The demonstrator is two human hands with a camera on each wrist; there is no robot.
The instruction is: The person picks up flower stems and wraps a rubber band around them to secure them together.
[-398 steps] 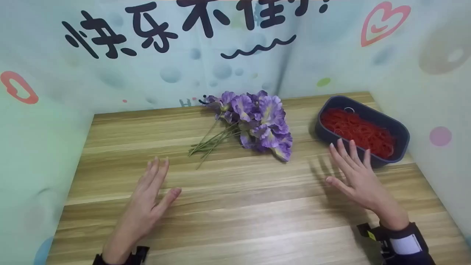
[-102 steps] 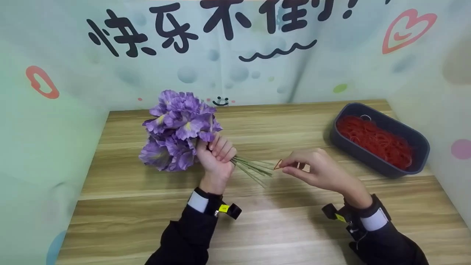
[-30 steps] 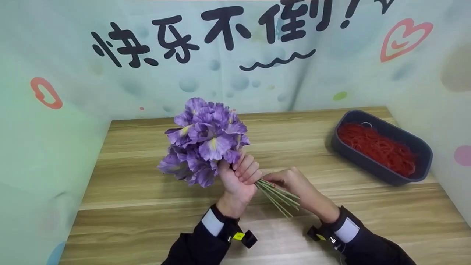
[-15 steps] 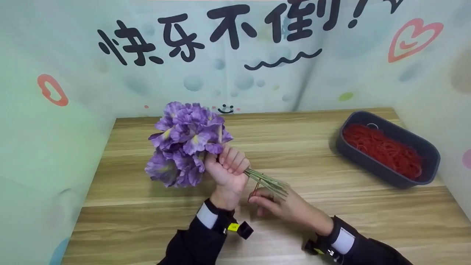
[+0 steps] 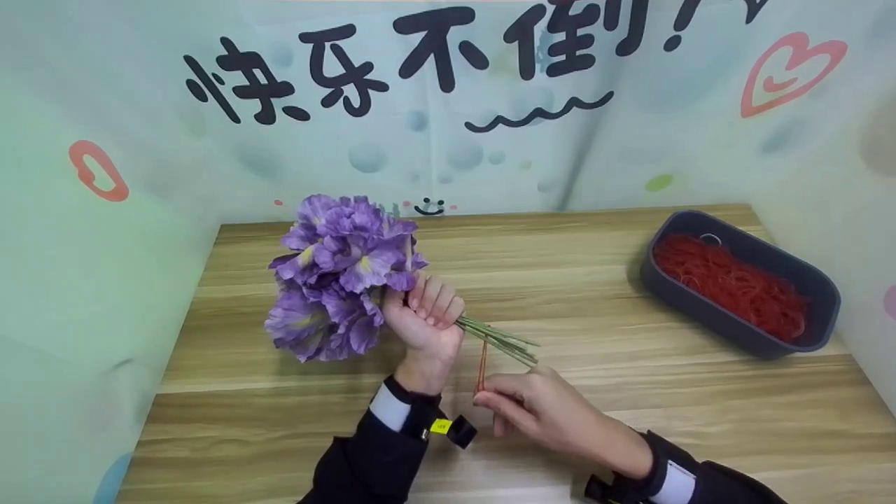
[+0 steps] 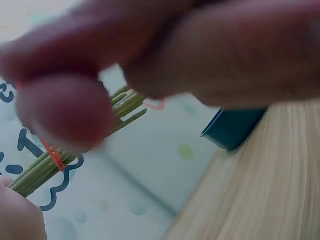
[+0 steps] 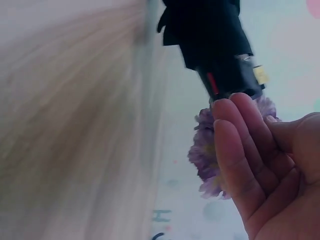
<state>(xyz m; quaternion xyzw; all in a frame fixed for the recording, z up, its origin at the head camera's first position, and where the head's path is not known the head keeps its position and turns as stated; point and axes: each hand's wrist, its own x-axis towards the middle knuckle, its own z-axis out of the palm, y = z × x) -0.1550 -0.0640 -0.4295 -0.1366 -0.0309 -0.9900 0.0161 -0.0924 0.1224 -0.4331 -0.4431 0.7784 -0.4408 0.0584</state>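
Note:
A bunch of purple artificial flowers (image 5: 346, 273) leans left in the head view, its green stems (image 5: 500, 337) pointing right. My left hand (image 5: 425, 329) grips the stems just under the blooms. Below the stems, my right hand (image 5: 535, 406) pinches a red rubber band (image 5: 481, 367) between thumb and forefinger. The band is stretched from the stems down to those fingertips. In the left wrist view, the band's red strands cross the stems (image 6: 37, 175), and large blurred fingers of the right hand (image 6: 67, 107) cover much of the picture. Purple petals (image 7: 205, 150) show behind the right hand (image 7: 260, 170) in the right wrist view.
A dark blue tub (image 5: 728, 329) with a heap of red rubber bands (image 5: 731, 287) stands at the right of the wooden table (image 5: 280, 420). A printed cloth backdrop (image 5: 392, 154) rises behind the table and along both sides.
Earlier the flowers lay on the table and both hands were free. Lately my right hand has moved from behind the stems to below them, pulling the rubber band longer toward me.

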